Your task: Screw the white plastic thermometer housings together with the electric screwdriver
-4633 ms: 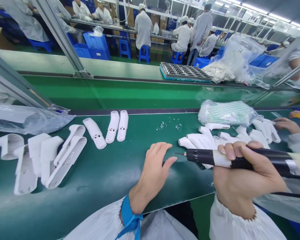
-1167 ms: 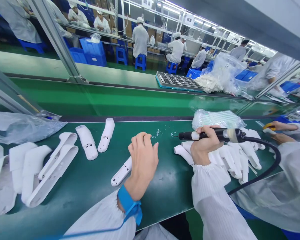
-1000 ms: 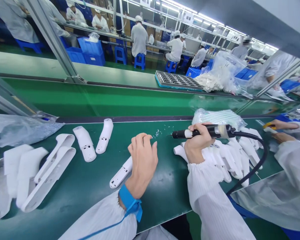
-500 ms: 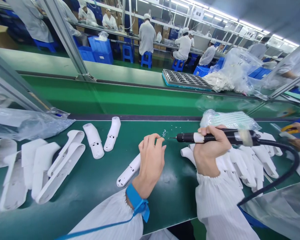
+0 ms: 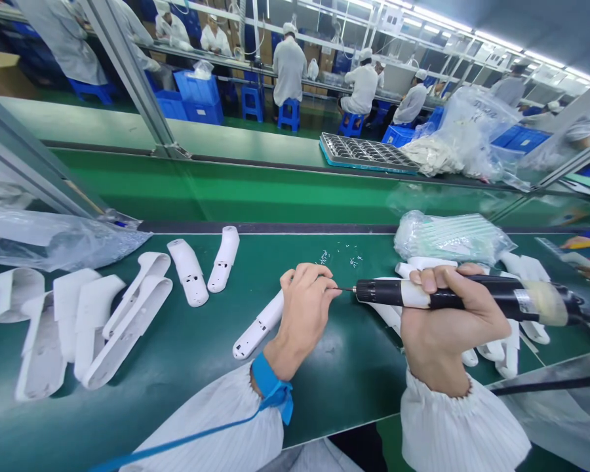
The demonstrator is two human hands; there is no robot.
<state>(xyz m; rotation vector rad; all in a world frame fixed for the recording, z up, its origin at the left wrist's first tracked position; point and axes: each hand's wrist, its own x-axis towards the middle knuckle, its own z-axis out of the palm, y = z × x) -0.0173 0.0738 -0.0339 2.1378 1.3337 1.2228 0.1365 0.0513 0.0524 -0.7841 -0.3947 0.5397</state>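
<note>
Gripping the elec. screwdriver (image 5: 496,294), R hand (image 5: 447,321) has fingers wrapped around the barrel, which lies approx. level. Clock dirs. from L hand (image 5: 305,308): driver at 3, bit (image 5: 345,289) aimed at 9, its tip right at L fingertips. L fingers are curled, tips drawn in there; too small to tell if a screw is pinched.

Diff. vs. 0.5 s ago: driver has come down & nearer the camera; tip was apart from L fingers, up by the loose screws (image 5: 353,261), now it meets them. L hand approx. same spot.

White housing (image 5: 258,326) at 8 lies aslant on green bench (image 5: 334,360), holes up, upper end hidden by L hand; can't tell if they touch. Vs. 4.6 s ago: three housings stood in the group at 10, now only two (image 5: 189,272) there.

Screws in two loose clusters, 1 to 2 o'clock, well short of the clear bag w/ pale green strips (image 5: 447,237) at 2. More white parts (image 5: 388,318) at 3, partly behind R hand; open white shells (image 5: 98,321) at 9. Blue strap (image 5: 270,383) on L wrist.
</note>
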